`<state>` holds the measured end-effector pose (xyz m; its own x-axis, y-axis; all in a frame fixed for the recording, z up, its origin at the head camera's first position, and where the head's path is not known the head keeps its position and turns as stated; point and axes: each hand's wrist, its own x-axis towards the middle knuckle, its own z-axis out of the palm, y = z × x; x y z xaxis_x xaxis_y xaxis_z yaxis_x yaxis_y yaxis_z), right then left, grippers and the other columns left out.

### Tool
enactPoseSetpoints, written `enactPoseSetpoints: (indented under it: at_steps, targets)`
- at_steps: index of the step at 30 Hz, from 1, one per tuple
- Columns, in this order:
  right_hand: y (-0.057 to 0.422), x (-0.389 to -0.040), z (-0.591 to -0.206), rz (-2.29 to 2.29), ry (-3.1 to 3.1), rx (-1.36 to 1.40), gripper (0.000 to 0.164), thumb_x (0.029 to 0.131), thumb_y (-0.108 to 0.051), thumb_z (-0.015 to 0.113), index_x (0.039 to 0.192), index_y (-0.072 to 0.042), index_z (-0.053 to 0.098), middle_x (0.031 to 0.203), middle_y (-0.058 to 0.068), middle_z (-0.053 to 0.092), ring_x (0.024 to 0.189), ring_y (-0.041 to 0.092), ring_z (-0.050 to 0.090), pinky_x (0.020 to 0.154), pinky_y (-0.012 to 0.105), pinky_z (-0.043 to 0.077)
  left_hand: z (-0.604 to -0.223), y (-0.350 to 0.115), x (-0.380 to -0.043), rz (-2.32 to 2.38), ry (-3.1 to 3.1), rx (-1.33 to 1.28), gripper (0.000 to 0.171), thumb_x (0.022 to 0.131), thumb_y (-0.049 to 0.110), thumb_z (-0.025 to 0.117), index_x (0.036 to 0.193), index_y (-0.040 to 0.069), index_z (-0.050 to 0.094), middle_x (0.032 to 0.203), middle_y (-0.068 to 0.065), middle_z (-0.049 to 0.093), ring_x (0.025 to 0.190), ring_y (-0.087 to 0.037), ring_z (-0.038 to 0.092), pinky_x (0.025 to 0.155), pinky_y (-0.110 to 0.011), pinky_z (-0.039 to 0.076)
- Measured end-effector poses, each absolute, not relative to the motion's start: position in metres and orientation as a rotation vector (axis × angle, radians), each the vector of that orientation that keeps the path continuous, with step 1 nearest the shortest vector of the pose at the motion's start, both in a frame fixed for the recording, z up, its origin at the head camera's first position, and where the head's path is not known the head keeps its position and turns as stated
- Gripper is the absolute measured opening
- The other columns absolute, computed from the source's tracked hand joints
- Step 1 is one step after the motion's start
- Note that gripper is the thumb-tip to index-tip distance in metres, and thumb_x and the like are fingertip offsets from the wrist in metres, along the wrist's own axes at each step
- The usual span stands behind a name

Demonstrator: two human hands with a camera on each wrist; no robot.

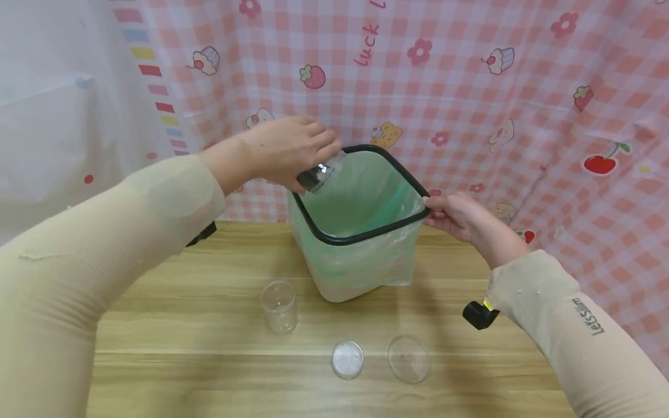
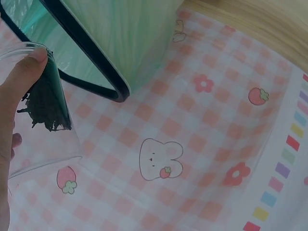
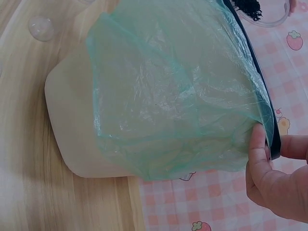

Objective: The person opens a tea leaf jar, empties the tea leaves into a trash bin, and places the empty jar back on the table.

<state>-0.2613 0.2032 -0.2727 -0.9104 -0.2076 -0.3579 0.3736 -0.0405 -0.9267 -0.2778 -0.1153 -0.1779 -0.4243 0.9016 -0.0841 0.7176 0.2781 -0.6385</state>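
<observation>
My left hand (image 1: 292, 148) grips a clear jar (image 1: 321, 174), tilted over the left side of a trash bin. Dark, ragged material (image 2: 50, 103) clings inside the jar along one wall, seen in the left wrist view. The pale bin (image 3: 67, 115) has a black rim (image 1: 373, 232) and a thin green plastic bag (image 3: 159, 91) lining it and folded over the outside. At the bin's right corner, my right hand (image 1: 462, 217) pinches the rim and bag between thumb and fingers. The bag's bottom inside is only partly visible.
On the wooden table (image 1: 235, 371) in front of the bin stand a clear cup (image 1: 279, 307), a small round whitish lid (image 1: 347, 359) and a clear round lid (image 1: 409, 359). A pink checkered cloth (image 1: 460, 104) hangs close behind the bin.
</observation>
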Motion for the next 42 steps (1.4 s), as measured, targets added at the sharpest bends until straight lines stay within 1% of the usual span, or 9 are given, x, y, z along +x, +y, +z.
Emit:
enactPoseSetpoints:
  at_steps: [5,12,23,27,33,42]
  targets:
    - [0.203,-0.261,-0.272,-1.997,1.86,0.169,0.011,0.095,-0.006,0.047,0.102,0.003,0.048,0.073,0.002,0.064,0.069,0.007,0.063,0.07,0.022,0.054,-0.176,-0.114,-0.277,0.922,-2.231,-1.521,0.094,0.071,0.053,0.073,0.136,-0.004,0.037,0.131,-0.022,0.048,0.118,-0.035,0.047,0.104,-0.044,0.035]
    - [0.203,-0.261,-0.272,-1.993,1.864,0.166,0.012,0.095,-0.006,0.047,0.102,0.003,0.047,0.073,0.002,0.063,0.067,0.007,0.061,0.07,0.022,0.054,-0.171,-0.11,-0.277,0.958,-2.228,-1.556,0.096,0.071,0.053,0.073,0.136,-0.006,0.035,0.13,-0.023,0.048,0.118,-0.036,0.046,0.103,-0.045,0.036]
    - [0.203,-0.261,-0.272,-2.005,1.855,0.16,0.009,0.095,-0.005,0.047,0.099,0.003,0.049,0.073,0.002,0.062,0.066,0.007,0.061,0.069,0.022,0.055,-0.168,-0.102,-0.276,1.013,-2.169,-1.613,0.091,0.075,0.052,0.069,0.136,-0.006,0.036,0.131,-0.024,0.048,0.118,-0.037,0.046,0.105,-0.044,0.035]
    - [0.203,-0.261,-0.272,-2.004,1.858,0.161,0.009,0.095,-0.004,0.046,0.098,0.003,0.049,0.073,0.002,0.062,0.066,0.007,0.061,0.068,0.022,0.055,-0.17,-0.099,-0.275,1.062,-2.176,-1.622,0.093,0.075,0.053,0.069,0.139,-0.006,0.034,0.131,-0.024,0.048,0.117,-0.037,0.046,0.106,-0.044,0.033]
    - [0.203,-0.261,-0.273,-2.004,1.857,0.164,0.008,0.095,-0.004,0.047,0.097,0.003,0.05,0.072,0.002,0.062,0.066,0.007,0.061,0.068,0.022,0.055,-0.169,-0.097,-0.273,1.1,-2.17,-1.605,0.098,0.074,0.058,0.068,0.14,-0.005,0.032,0.132,-0.024,0.047,0.117,-0.037,0.046,0.105,-0.043,0.034]
    - [0.203,-0.261,-0.273,-2.001,1.856,0.166,0.009,0.095,-0.004,0.047,0.099,0.003,0.049,0.073,0.002,0.063,0.067,0.007,0.062,0.069,0.022,0.054,-0.165,-0.096,-0.273,1.105,-2.155,-1.603,0.098,0.074,0.057,0.068,0.14,-0.006,0.033,0.132,-0.024,0.048,0.117,-0.037,0.047,0.104,-0.043,0.035]
